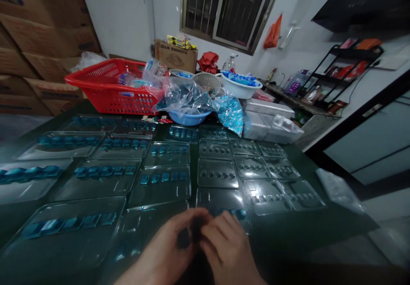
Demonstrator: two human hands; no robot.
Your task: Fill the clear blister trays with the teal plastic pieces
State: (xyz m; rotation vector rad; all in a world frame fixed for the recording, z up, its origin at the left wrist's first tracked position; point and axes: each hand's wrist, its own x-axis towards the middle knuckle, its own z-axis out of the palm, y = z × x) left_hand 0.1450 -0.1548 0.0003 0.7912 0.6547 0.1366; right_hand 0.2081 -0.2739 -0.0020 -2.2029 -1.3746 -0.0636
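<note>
My left hand (pixel 173 244) and my right hand (pixel 229 244) meet at the bottom middle, above the dark green table. Their fingers are bent and pressed together around a small dark spot; what they hold there, if anything, is too dark and blurred to name. Just beyond my right fingers lies a clear plastic tray (pixel 221 197) with blue pieces showing in its row of hollows. Left of my hands is another clear tray (pixel 150 218), partly covered by my left forearm. A clear tray (pixel 73 208) with a row of blue pieces (pixel 73 223) lies further left.
Several similar trays cover the table, with blue-looking rows at left and colourless rows (pixel 273 198) at right. Behind them stand a red basket (pixel 124 99), a blue basin (pixel 188 118) under plastic bags, a white basin (pixel 240 89) and stacked clear packs (pixel 272 127). Cartons (pixel 41 50) rise at left.
</note>
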